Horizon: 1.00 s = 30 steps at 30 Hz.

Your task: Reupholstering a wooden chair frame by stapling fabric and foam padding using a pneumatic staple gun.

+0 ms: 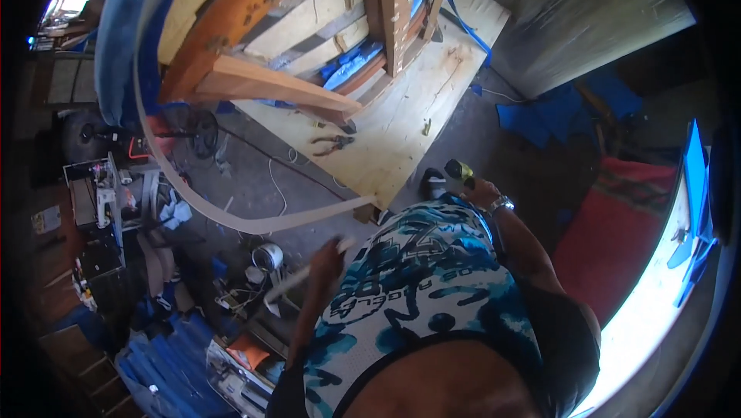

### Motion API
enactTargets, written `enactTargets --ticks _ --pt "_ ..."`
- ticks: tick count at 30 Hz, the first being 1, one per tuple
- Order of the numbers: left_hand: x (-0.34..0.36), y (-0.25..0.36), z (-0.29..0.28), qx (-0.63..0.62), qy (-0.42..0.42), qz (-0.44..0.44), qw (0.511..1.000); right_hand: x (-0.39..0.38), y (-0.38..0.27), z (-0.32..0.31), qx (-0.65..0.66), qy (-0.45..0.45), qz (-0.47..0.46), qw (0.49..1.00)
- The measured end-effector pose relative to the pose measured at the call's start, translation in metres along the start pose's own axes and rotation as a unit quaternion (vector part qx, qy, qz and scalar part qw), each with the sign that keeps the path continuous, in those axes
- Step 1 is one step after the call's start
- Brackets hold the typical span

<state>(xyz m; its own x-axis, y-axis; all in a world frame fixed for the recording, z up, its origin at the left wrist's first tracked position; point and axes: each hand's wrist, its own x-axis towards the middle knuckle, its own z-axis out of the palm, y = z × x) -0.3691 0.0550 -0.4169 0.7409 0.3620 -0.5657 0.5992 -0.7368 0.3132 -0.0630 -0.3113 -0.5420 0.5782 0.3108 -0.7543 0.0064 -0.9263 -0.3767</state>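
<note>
The right hand (484,193) has fingers wrapped round a tool (460,171) near the shoe (434,183), probably rigid, best held by its body; the left hand (327,260) clamps its fingers on a pale strip (289,284) beside the shirt (428,279), likely light.

You've got a white, teal and black splotchy top (451,236) with lettering (363,308), a silvery wristband (502,204) just behind your right grip (484,193) and a black sleeve (570,333) way further up.
</note>
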Motion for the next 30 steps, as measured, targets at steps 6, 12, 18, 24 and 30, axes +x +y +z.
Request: enactTargets --ticks 6,12,18,24,30 --pt "0.134 0.215 -0.033 -0.334 0.117 0.279 0.893 -0.003 0.007 -0.002 0.022 0.051 -0.011 0.998" --pt "0.159 0.31 -0.036 0.157 0.005 0.369 0.916 -0.037 0.025 0.002 0.128 0.126 -0.013 0.984" --pt "0.209 0.424 -0.114 -0.221 -0.168 0.32 0.906 -0.046 0.066 0.053 0.161 0.139 0.071 0.975" --pt "0.195 0.439 -0.225 -0.428 0.238 0.61 0.623 -0.055 0.084 0.101 0.197 0.138 0.144 0.96" --pt "0.234 0.244 -0.081 -0.023 0.183 0.556 0.81 -0.061 0.069 0.084 0.214 0.144 0.174 0.95"
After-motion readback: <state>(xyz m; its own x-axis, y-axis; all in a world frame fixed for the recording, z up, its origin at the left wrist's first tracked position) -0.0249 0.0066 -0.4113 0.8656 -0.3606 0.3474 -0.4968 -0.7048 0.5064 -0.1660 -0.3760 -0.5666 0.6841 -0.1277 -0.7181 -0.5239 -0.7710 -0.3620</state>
